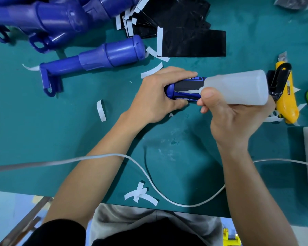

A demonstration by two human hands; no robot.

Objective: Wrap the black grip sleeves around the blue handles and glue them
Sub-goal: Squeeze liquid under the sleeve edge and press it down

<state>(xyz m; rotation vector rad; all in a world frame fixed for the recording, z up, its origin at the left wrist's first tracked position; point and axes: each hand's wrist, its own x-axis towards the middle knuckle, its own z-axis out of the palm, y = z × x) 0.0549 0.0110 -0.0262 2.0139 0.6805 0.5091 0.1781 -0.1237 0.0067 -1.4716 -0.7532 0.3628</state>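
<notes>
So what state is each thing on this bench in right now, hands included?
Left hand: grips the held handle.
Right hand: holds the glue bottle.
Glue bottle: tipped sideways, nozzle at the seam of the black sleeve.
Black sleeve: wrapped round the held handle, seam up.
Bare handle: lying unwrapped on the mat.
Flat sleeves: not wrapped, piled at the back.
White strips: scattered loose.
</notes>
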